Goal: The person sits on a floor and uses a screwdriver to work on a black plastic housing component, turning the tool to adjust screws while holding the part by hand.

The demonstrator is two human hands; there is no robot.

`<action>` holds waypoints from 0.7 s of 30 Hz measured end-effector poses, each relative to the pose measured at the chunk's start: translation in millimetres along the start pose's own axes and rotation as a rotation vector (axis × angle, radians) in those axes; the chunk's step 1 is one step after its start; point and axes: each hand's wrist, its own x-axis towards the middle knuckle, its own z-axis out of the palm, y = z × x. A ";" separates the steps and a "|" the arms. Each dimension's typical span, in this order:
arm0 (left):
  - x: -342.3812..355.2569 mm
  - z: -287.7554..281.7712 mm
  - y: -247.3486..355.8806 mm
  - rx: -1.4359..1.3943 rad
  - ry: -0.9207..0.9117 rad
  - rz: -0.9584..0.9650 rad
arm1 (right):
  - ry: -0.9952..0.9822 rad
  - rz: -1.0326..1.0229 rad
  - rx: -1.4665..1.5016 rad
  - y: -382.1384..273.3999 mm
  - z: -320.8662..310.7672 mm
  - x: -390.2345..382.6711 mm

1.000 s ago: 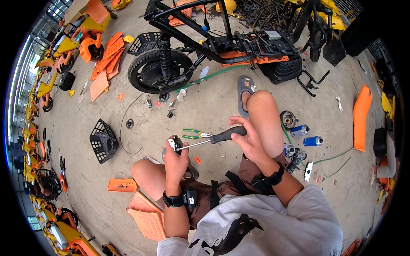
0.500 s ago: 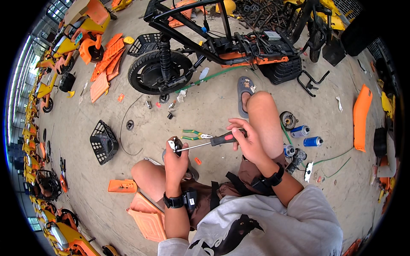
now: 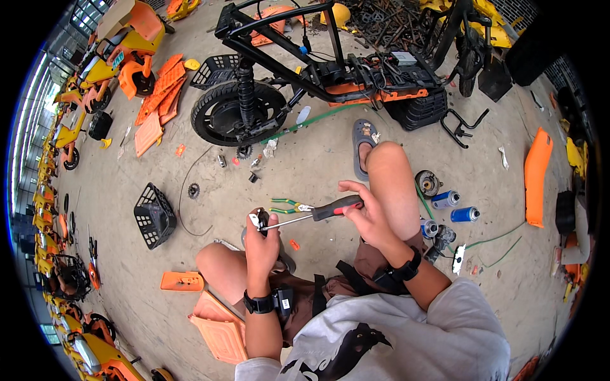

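My left hand (image 3: 264, 246) is closed round a small black part with a bright metal face (image 3: 255, 220). The shaft of a screwdriver (image 3: 332, 208) runs across to this part, its tip at the part's right side beside my left thumb. Its black-and-red handle is pinched at the end by my right hand (image 3: 373, 220), thumb against it and index finger raised off it. On the floor just beyond the shaft lie green-and-yellow-handled pliers (image 3: 289, 205). A small orange piece (image 3: 294, 244) rests on the floor below the shaft.
A stripped scooter frame (image 3: 318, 76) with a black wheel stands ahead. Spray cans (image 3: 465, 214) and greasy round parts (image 3: 429, 183) are by my right knee. A black basket (image 3: 154, 214) lies left. Orange panels (image 3: 219, 324) sit by my left leg.
The screwdriver handle has turned, bringing more of its red side into view. My right hand's fingers have shifted on it, and the index finger is now more lifted. The left hand stays nearly still.
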 end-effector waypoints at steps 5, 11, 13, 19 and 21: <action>0.8 0.0 -2.7 -0.069 0.050 0.032 | -0.051 0.212 0.059 -13.9 -2.7 -0.7; 1.9 -1.2 -9.1 0.006 0.070 0.061 | -0.004 0.043 0.028 -17.8 2.0 -2.2; 0.7 -1.3 -5.2 -0.047 0.074 0.031 | -0.001 0.168 0.176 -15.2 3.9 -1.2; 2.2 2.4 -8.0 -0.054 0.038 0.044 | 0.005 -0.034 -0.053 -10.9 -2.1 -1.7; -2.1 -2.3 8.0 -0.092 0.020 -0.019 | 0.018 -0.118 -0.052 -10.1 3.6 0.2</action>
